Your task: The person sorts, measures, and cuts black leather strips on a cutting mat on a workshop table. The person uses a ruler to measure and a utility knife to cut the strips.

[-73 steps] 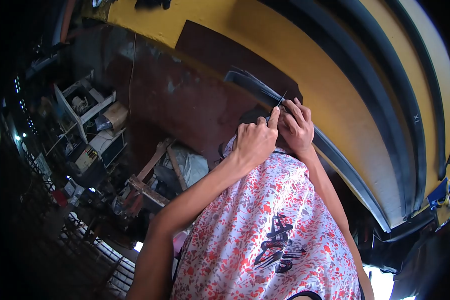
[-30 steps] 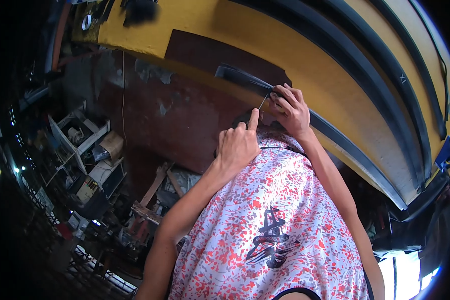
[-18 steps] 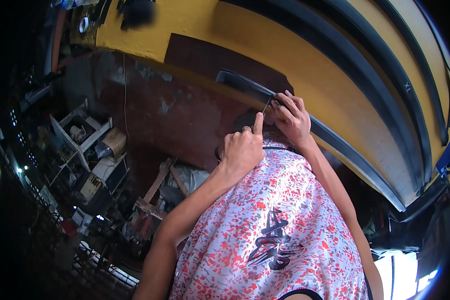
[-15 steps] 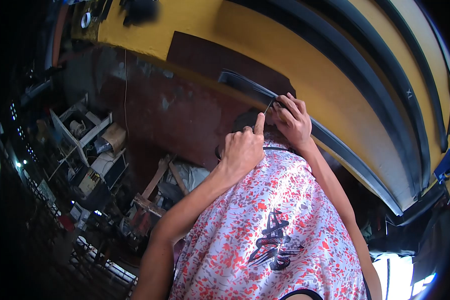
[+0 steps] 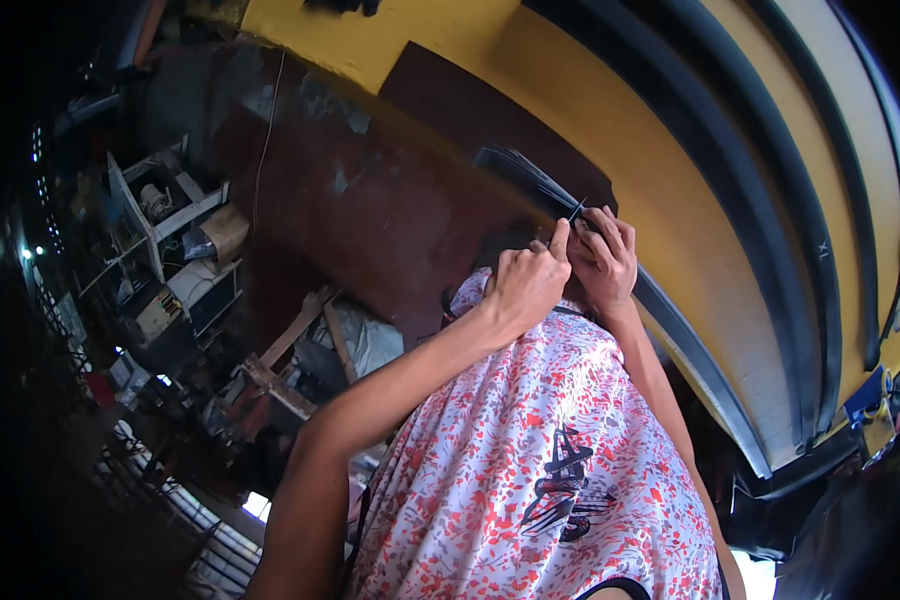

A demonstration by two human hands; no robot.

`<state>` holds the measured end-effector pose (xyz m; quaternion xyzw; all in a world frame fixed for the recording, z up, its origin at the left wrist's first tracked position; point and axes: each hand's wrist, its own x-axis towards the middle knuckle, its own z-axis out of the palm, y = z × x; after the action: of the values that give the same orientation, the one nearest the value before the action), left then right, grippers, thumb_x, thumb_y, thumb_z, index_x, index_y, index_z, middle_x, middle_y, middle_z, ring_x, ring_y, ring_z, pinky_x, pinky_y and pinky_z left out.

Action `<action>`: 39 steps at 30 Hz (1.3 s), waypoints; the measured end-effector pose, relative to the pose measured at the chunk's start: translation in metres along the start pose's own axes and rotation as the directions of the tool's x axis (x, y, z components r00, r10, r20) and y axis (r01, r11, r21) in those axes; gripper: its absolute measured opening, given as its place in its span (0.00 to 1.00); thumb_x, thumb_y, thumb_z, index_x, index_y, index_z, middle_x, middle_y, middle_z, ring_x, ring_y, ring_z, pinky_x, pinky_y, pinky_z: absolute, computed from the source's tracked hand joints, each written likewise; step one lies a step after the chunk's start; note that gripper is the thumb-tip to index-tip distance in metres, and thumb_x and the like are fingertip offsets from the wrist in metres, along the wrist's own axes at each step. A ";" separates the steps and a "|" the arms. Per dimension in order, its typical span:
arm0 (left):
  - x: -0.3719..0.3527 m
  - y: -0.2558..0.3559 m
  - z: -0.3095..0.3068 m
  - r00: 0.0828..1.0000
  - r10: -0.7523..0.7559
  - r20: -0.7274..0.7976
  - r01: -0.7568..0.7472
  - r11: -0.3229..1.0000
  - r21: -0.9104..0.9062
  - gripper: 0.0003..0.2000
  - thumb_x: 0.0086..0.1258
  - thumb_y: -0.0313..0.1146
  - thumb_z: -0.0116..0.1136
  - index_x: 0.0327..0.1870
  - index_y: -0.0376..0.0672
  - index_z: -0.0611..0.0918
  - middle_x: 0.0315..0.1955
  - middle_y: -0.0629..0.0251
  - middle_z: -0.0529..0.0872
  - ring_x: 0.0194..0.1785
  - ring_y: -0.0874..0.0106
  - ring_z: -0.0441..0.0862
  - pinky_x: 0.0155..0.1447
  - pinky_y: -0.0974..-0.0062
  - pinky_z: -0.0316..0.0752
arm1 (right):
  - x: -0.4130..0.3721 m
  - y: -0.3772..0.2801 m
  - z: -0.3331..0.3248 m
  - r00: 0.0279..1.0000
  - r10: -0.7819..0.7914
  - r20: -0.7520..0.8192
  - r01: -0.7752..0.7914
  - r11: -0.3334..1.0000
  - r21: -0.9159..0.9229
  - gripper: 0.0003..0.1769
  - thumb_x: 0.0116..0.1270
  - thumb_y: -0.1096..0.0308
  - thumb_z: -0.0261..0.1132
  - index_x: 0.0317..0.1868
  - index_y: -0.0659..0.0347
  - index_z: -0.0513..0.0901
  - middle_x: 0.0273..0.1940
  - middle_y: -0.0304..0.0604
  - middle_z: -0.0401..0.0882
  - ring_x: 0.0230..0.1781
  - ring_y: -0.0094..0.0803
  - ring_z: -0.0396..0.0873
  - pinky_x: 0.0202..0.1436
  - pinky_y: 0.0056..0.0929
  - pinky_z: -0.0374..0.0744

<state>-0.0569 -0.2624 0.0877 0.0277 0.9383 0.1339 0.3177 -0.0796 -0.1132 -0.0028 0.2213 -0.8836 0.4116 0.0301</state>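
Note:
My left hand [image 5: 530,285] has its fingers curled and the index finger stretched along a thin, dark, blade-like tool [image 5: 577,210]. The tool's tip meets the edge of a long black strip [image 5: 535,182], whose far end looks split into thin layers. Beside it, my right hand [image 5: 607,255] pinches the strip between bent fingers. From there the strip runs on toward the lower right, along the yellow surface's edge. Most of the tool's handle is hidden inside my left hand. Both hands are just beyond the hem of my flowered shirt [image 5: 570,400].
Several long black strips [image 5: 760,190] lie across the yellow surface [image 5: 630,130], over a dark red sheet [image 5: 470,95]. A wooden frame [image 5: 160,215], boards [image 5: 300,335] and clutter stand at the left. A blue and yellow object [image 5: 875,415] is at the right.
The view has shifted, so both hands and the strip appear farther right and slightly lower. The tool's tip now sticks up above the strip's edge, with my left index finger closer to my right hand.

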 end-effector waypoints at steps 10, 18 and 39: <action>-0.008 -0.023 0.052 0.946 0.092 -0.311 -0.136 0.983 -0.120 0.34 0.64 0.29 0.58 0.74 0.39 0.67 0.29 0.52 0.84 0.24 0.54 0.85 0.30 0.56 0.81 | 0.003 -0.001 0.001 0.997 -0.034 -0.064 0.030 0.998 -0.055 0.15 0.48 0.76 0.76 0.40 0.59 0.87 0.50 0.41 0.84 0.47 0.44 0.80 0.59 0.37 0.82; -0.008 -0.014 0.034 0.955 0.066 -0.289 -0.111 0.984 -0.142 0.28 0.69 0.29 0.53 0.72 0.39 0.70 0.29 0.48 0.84 0.25 0.52 0.85 0.33 0.53 0.81 | 0.004 0.002 0.003 0.992 -0.053 -0.110 0.045 0.996 -0.074 0.14 0.49 0.76 0.76 0.39 0.58 0.87 0.49 0.39 0.84 0.46 0.42 0.81 0.56 0.36 0.83; -0.025 -0.010 -0.002 0.999 0.031 0.014 -0.031 0.998 -0.047 0.33 0.60 0.27 0.55 0.72 0.33 0.69 0.32 0.43 0.86 0.29 0.50 0.87 0.37 0.53 0.84 | -0.001 0.001 0.003 0.998 -0.040 -0.053 0.038 0.998 -0.047 0.17 0.48 0.75 0.76 0.41 0.60 0.86 0.52 0.41 0.83 0.48 0.42 0.79 0.59 0.37 0.82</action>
<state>-0.0379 -0.2760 0.1009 0.0358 0.9320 0.1603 0.3230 -0.0788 -0.1147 -0.0062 0.2265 -0.8872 0.3964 0.0672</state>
